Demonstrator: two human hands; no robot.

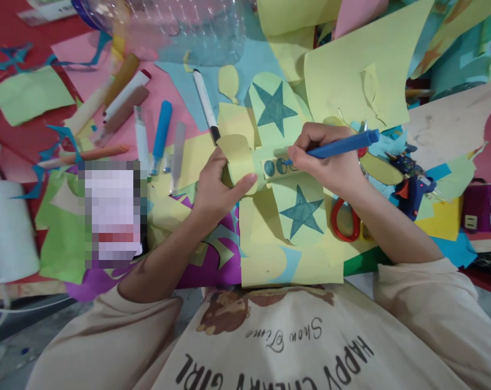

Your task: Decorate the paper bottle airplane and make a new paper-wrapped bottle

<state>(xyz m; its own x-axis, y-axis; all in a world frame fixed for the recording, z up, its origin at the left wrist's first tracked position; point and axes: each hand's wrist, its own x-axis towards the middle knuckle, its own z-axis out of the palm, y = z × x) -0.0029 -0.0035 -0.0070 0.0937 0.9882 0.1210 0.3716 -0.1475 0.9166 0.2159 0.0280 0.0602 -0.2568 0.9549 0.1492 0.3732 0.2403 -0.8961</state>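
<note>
My right hand (pixel 329 162) is closed around a blue marker (pixel 345 143), its tip down on a pale yellow-green paper cutout (pixel 258 158). A short row of small circles runs along the middle strip; the leftmost circle (pixel 269 168) is coloured blue-green, and others are partly hidden by my fingers. One blue-green star (pixel 275 107) fills the far flap, and another star (pixel 302 211) the near flap. With the thumb on top and fingers beneath, my left hand (pixel 215 189) pinches the cutout's rounded left end.
Left of the cutout lie several markers (pixel 162 130) and a phone-like device (pixel 114 211) with a blurred screen. Red-handled scissors (pixel 345 219) and a blue glue gun (pixel 414 189) lie at right. A clear plastic bottle (pixel 176 30) lies at the back, among paper scraps.
</note>
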